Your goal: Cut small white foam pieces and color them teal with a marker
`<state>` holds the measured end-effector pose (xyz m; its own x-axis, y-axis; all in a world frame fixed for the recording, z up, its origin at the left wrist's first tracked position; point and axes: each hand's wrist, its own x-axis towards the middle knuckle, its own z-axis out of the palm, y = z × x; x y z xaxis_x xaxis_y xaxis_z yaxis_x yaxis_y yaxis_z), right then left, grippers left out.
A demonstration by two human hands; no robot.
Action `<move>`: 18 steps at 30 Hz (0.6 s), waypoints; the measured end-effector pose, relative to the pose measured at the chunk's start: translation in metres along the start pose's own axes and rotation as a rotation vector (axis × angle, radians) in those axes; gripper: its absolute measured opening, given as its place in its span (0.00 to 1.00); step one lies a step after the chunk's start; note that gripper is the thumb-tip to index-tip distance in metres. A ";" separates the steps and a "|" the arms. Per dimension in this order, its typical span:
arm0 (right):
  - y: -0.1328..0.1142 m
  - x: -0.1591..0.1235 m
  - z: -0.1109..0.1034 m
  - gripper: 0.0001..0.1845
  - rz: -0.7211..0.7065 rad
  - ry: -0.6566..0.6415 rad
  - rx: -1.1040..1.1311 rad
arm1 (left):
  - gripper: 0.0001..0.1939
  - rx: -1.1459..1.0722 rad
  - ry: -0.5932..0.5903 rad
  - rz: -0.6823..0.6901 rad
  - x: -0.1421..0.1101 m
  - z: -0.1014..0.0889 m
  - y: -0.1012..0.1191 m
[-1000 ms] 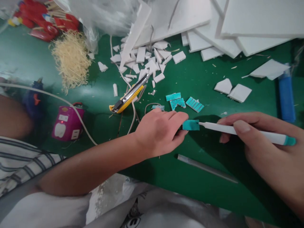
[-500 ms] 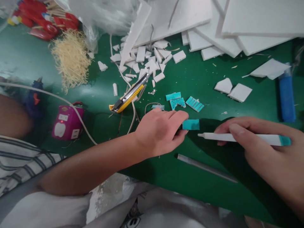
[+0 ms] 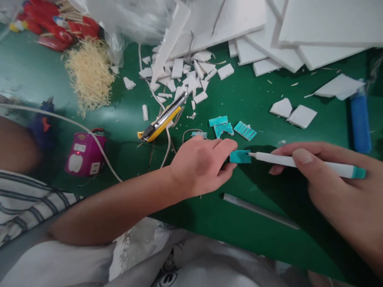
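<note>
My left hand (image 3: 206,163) is closed on a small teal-coloured foam piece (image 3: 241,157), pinching its left end just above the green table. My right hand (image 3: 323,171) grips a white marker (image 3: 278,159) with a teal end, and its tip touches the right edge of the foam piece. Just beyond my left fingers lie a striped teal piece (image 3: 245,131), a dotted notched piece (image 3: 224,129) and a plain teal strip (image 3: 218,121). The left fingertips are partly hidden behind the hand.
A yellow utility knife (image 3: 163,119) lies left, blade exposed, near white foam scraps (image 3: 191,79). Foam sheets (image 3: 329,24) are stacked at the back. Toothpicks (image 3: 89,73), a purple power adapter (image 3: 85,154), a cable, a clear tube (image 3: 260,211) and a blue bottle-like object (image 3: 360,119) surround the work.
The marker in my right hand has moved slightly up, and its tip now meets the teal foam piece. My left hand has stayed in place.
</note>
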<state>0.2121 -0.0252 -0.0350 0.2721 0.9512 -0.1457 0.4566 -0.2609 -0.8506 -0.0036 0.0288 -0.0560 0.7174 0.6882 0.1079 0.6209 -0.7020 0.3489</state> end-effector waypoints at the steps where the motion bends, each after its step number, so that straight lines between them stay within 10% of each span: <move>1: -0.001 0.000 0.001 0.08 0.005 0.008 -0.010 | 0.06 0.000 -0.003 -0.001 0.000 0.000 0.000; 18: -0.003 0.005 -0.003 0.13 -0.019 -0.033 -0.018 | 0.06 0.004 -0.022 -0.013 0.000 -0.001 0.000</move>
<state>0.2141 -0.0200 -0.0315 0.2350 0.9609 -0.1466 0.4769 -0.2454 -0.8440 -0.0037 0.0293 -0.0550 0.7160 0.6932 0.0824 0.6315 -0.6935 0.3466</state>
